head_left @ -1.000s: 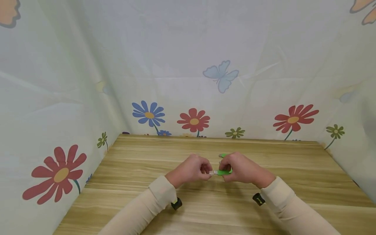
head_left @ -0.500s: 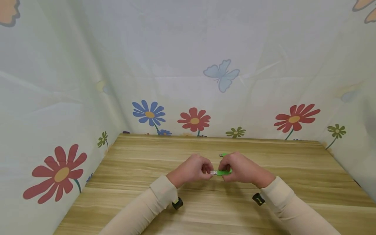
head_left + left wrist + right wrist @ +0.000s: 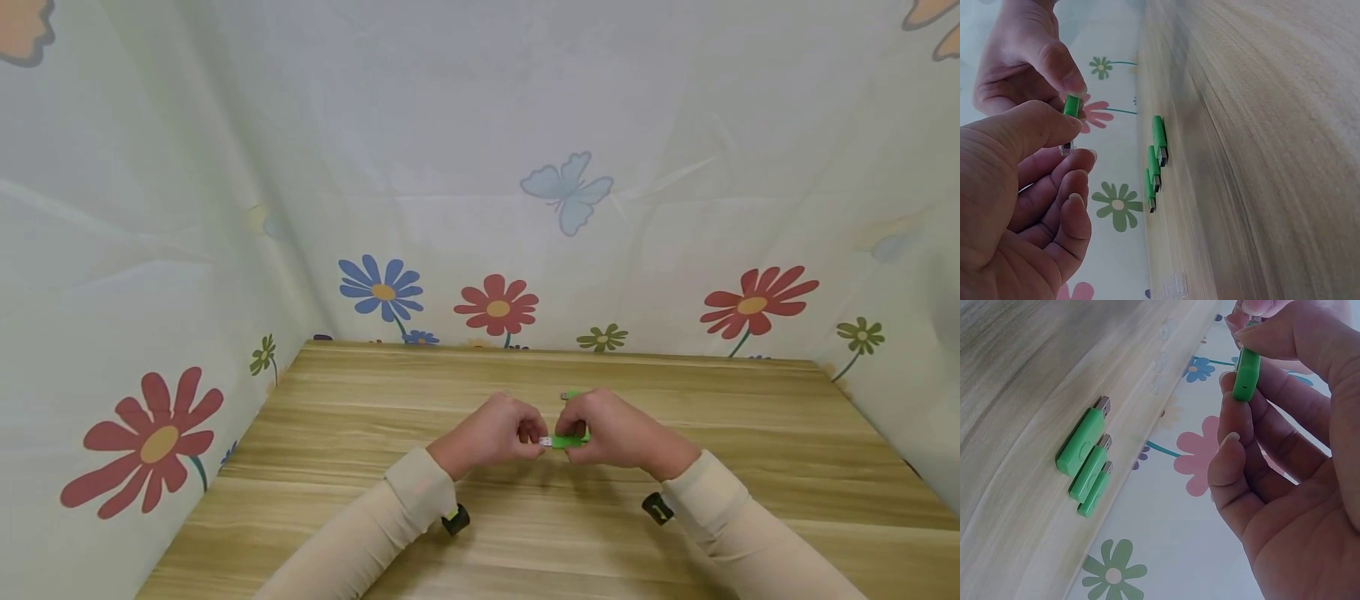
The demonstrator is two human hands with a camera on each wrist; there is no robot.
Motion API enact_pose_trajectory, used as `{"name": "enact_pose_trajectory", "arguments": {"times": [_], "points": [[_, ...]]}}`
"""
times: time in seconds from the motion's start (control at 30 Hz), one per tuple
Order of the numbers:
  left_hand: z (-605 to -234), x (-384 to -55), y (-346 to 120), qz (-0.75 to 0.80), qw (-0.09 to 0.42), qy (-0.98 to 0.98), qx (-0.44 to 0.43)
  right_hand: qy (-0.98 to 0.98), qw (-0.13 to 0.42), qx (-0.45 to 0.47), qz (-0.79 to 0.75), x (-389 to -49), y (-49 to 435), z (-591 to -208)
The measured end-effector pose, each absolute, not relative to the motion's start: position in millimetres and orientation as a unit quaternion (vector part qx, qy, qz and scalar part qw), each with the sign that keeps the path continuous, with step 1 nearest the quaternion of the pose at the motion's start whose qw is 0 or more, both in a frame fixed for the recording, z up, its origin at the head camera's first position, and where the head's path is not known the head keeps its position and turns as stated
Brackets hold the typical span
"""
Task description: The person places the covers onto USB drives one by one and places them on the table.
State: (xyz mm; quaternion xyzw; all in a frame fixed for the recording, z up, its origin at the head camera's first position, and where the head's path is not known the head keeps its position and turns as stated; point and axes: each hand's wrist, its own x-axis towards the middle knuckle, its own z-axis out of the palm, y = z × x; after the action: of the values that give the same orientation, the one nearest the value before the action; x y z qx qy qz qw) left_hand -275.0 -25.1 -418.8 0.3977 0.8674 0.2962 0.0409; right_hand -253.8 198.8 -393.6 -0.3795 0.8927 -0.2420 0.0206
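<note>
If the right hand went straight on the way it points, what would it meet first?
Likely the left hand, directly opposite. The green USB stick pinched in the right hand would lead, connector first; depth leaves unclear whether it touches the left hand.

The USB sticks (image 3: 1090,472) were green, the table (image 3: 555,542) brown wood grain
Their plugs (image 3: 1104,442) were silver; the sleeves (image 3: 367,529) were cream; the far white cloth (image 3: 450,125) bore red, blue and green flowers (image 3: 497,308) and a pale-blue butterfly (image 3: 572,212).
</note>
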Motion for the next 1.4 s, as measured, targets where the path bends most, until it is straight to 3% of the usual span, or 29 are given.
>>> {"name": "enact_pose_trajectory", "arguments": {"times": [0.8,1.13,1.4], "points": [[-416.0,-275.5,-21.6,0.259,0.027,0.872,0.415,0.874,-0.003,-0.427,-0.234,-259.7,201.4,-396.1],[-416.3,-277.8,-26.1,0.251,0.006,0.864,0.437,0.861,-0.028,-0.457,-0.220,-263.5,198.4,-395.9],[-418.6,-279.1,-27.0,0.250,0.019,0.873,0.417,0.857,-0.057,-0.459,-0.227,-266.0,199.8,-404.1]]}}
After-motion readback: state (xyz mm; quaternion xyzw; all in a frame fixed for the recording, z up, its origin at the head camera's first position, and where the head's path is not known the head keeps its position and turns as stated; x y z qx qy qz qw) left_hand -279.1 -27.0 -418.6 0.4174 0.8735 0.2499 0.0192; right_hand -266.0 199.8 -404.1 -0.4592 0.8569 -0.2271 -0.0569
